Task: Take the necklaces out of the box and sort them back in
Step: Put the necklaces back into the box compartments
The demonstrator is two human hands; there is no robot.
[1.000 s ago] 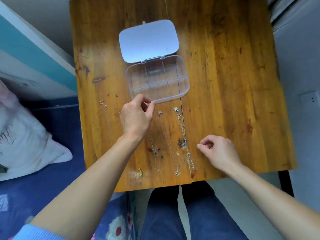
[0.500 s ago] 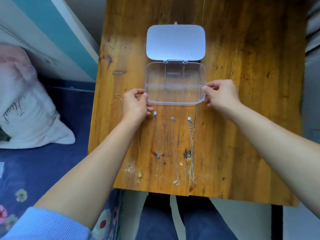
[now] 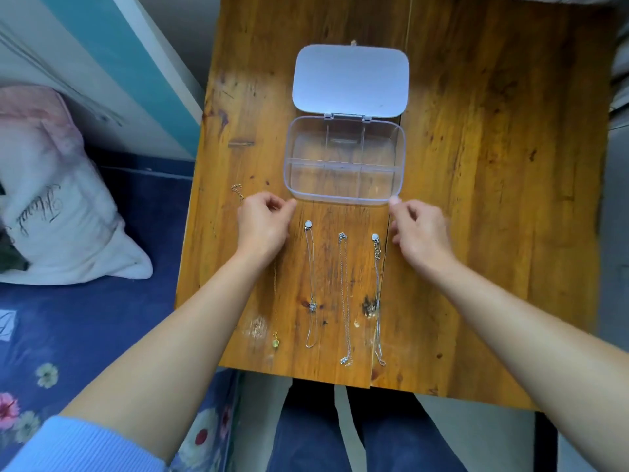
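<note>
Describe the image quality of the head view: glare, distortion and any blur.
Head view: wide-angle bending bows the table edges outward; the open lid of the clear box is washed pale by reflected light; the thin necklaces show as faint lines with small soft pendants; the left hand and right hand look fairly sharp; the frame edges are slightly smeared.

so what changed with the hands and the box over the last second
The right hand came up from the table's near edge to the clear box, both hands held its sides, and now they have slid back to its near corners; the left hand looks barely touching. The box stays open and empty, and the necklaces remain laid out on the table.
</note>
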